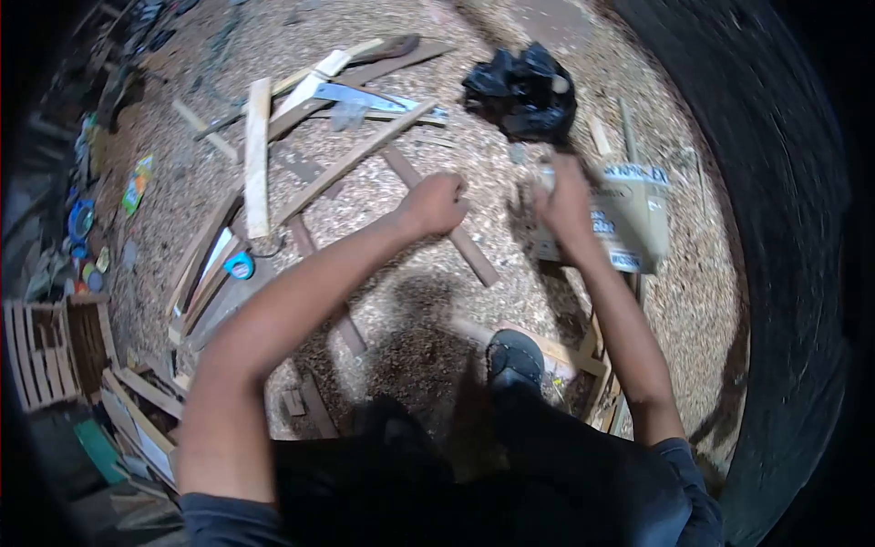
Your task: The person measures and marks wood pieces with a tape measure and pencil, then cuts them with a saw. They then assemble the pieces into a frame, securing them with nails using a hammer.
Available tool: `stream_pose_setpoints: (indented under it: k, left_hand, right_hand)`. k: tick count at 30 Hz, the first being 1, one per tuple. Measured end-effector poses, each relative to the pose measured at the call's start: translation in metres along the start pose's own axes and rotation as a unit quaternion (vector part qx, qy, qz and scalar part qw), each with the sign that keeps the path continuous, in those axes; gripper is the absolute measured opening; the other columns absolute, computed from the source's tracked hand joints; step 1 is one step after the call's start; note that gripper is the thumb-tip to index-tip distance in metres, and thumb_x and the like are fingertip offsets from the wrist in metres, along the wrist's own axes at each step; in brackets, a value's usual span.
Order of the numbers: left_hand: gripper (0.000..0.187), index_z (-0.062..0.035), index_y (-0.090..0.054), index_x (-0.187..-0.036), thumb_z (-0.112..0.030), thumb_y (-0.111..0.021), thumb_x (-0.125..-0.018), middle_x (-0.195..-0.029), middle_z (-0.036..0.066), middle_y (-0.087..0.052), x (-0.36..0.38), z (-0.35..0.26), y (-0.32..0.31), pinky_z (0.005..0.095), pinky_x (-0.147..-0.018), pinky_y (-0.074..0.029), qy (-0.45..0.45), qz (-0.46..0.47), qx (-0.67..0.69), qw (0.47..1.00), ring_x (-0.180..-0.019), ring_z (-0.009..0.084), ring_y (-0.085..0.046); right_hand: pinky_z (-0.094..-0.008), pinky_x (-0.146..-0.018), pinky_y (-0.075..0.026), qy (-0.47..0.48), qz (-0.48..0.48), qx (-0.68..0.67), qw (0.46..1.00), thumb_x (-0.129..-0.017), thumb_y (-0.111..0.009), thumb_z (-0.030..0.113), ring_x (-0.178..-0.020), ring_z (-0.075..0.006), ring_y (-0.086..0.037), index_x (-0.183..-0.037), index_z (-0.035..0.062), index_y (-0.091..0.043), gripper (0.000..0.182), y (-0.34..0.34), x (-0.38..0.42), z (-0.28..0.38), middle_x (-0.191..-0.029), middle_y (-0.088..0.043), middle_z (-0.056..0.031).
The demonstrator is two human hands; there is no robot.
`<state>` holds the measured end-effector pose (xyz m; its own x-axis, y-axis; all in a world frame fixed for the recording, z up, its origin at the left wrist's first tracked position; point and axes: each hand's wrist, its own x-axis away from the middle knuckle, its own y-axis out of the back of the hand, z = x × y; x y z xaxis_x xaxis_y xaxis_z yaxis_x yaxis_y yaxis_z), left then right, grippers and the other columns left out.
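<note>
My left hand (pixel 436 205) is closed like a fist over a narrow brown wooden strip (pixel 474 258) that passes beneath it. Whatever those fingers may hold is hidden. To the right, my right hand (pixel 565 202) overlaps the left side of a printed brown cardboard box (pixel 638 219). Its fingers are curled and a little blurred, with their tips out of sight. Just beyond that hand, a shiny black plastic bag (pixel 524 94) lies crumpled on the shavings. A long pale wooden strip (pixel 360 159) runs diagonally up and right, beyond my left forearm.
A handsaw (pixel 360 97) rests among several wooden boards. Left of my forearm lies a blue tape measure (pixel 240 265). A slatted wooden crate (pixel 41 360) stands at far left. My shoe (pixel 515 357) is by more strips. A dark wall (pixel 784 228) curves along the right.
</note>
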<state>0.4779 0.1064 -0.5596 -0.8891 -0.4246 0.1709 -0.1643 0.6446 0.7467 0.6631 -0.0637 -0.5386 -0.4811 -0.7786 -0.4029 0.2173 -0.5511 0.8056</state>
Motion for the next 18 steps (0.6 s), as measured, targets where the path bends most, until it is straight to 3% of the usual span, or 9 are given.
stream_pose_setpoints:
  k: [1,3,6,7,10,11,14,15,18]
  left_hand:
    - [0.025,-0.0001,-0.067,-0.097,-0.022,-0.067,-0.085,-0.093,0.023,-0.068,0.022,0.014,0.022,0.0474,-0.078,-0.051,0.034,0.054,-0.036,0.997,-0.088,0.0404,-0.066]
    - [0.025,0.0001,-0.066,-0.097,-0.021,-0.066,-0.085,-0.092,0.024,-0.069,0.070,0.044,0.052,0.0477,-0.081,-0.051,0.079,0.041,-0.074,0.993,-0.090,0.0415,-0.067]
    - [0.028,0.0020,-0.064,-0.097,-0.023,-0.066,-0.085,-0.093,0.025,-0.069,0.130,0.082,0.085,0.0478,-0.083,-0.052,0.153,-0.055,-0.107,0.981,-0.091,0.0425,-0.067]
    - [0.032,0.0032,-0.066,-0.099,-0.025,-0.065,-0.083,-0.100,0.028,-0.069,0.141,0.093,0.093,0.0506,-0.091,-0.052,0.210,-0.075,-0.105,0.969,-0.099,0.0439,-0.066]
    - [0.035,0.0040,-0.064,-0.104,-0.025,-0.064,-0.084,-0.100,0.030,-0.068,0.169,0.124,0.091,0.0514,-0.091,-0.051,0.322,-0.217,-0.014,0.921,-0.100,0.0455,-0.065]
    - [0.041,0.0062,-0.058,-0.103,-0.029,-0.068,-0.086,-0.098,0.032,-0.066,0.175,0.129,0.081,0.0488,-0.084,-0.052,0.290,-0.266,-0.003,0.919,-0.097,0.0450,-0.065]
    - [0.046,0.0062,-0.056,-0.106,-0.028,-0.075,-0.081,-0.097,0.030,-0.063,0.187,0.169,0.013,0.0513,-0.081,-0.051,0.307,-0.338,0.025,0.889,-0.092,0.0474,-0.063]
    - [0.047,0.0017,-0.053,-0.114,-0.021,-0.075,-0.080,-0.108,0.029,-0.059,0.190,0.165,-0.002,0.0548,-0.085,-0.051,0.318,-0.336,0.017,0.886,-0.097,0.0517,-0.060]
    - [0.040,0.0014,-0.054,-0.111,-0.016,-0.073,-0.081,-0.102,0.026,-0.057,0.194,0.162,-0.019,0.0537,-0.080,-0.052,0.262,-0.408,-0.026,0.874,-0.093,0.0491,-0.060]
  right_hand:
    - [-0.0497,-0.088,-0.049,0.007,0.043,-0.026,0.999,-0.086,-0.070,0.018,-0.101,-0.0436,-0.059,-0.114,-0.0003,-0.061,0.035,-0.021,0.001,0.023,-0.108,-0.060,-0.0229]
    - [-0.0501,-0.087,-0.049,0.027,0.125,-0.062,0.990,-0.086,-0.070,0.018,-0.100,-0.0425,-0.060,-0.113,-0.0011,-0.061,0.035,-0.054,0.004,0.063,-0.108,-0.060,-0.0230]
    - [-0.0495,-0.086,-0.050,0.065,0.202,-0.065,0.975,-0.086,-0.071,0.020,-0.100,-0.0397,-0.061,-0.111,-0.0012,-0.061,0.035,-0.093,0.001,0.105,-0.107,-0.060,-0.0217]
    - [-0.0492,-0.086,-0.050,0.066,0.224,-0.061,0.970,-0.085,-0.072,0.021,-0.100,-0.0394,-0.061,-0.112,-0.0012,-0.060,0.036,-0.102,-0.001,0.117,-0.106,-0.060,-0.0215]
    - [-0.0490,-0.085,-0.050,0.074,0.243,0.013,0.967,-0.086,-0.074,0.025,-0.099,-0.0393,-0.061,-0.116,-0.0029,-0.055,0.046,-0.116,0.001,0.139,-0.107,-0.058,-0.0231]
    - [-0.0491,-0.085,-0.050,0.051,0.252,0.034,0.966,-0.086,-0.074,0.027,-0.099,-0.0393,-0.061,-0.117,-0.0031,-0.054,0.047,-0.117,0.004,0.142,-0.107,-0.057,-0.0236]
    - [-0.0502,-0.082,-0.052,0.026,0.253,0.047,0.966,-0.088,-0.073,0.028,-0.098,-0.0417,-0.061,-0.114,-0.0033,-0.052,0.046,-0.139,0.009,0.119,-0.108,-0.055,-0.0258]
    - [-0.0502,-0.081,-0.053,0.024,0.246,0.032,0.968,-0.088,-0.073,0.027,-0.097,-0.0424,-0.061,-0.113,-0.0035,-0.052,0.045,-0.143,0.011,0.111,-0.107,-0.055,-0.0260]
    - [-0.0512,-0.077,-0.055,0.017,0.241,0.008,0.970,-0.089,-0.071,0.021,-0.091,-0.0459,-0.062,-0.109,-0.0058,-0.052,0.038,-0.142,0.020,0.092,-0.105,-0.056,-0.0275]
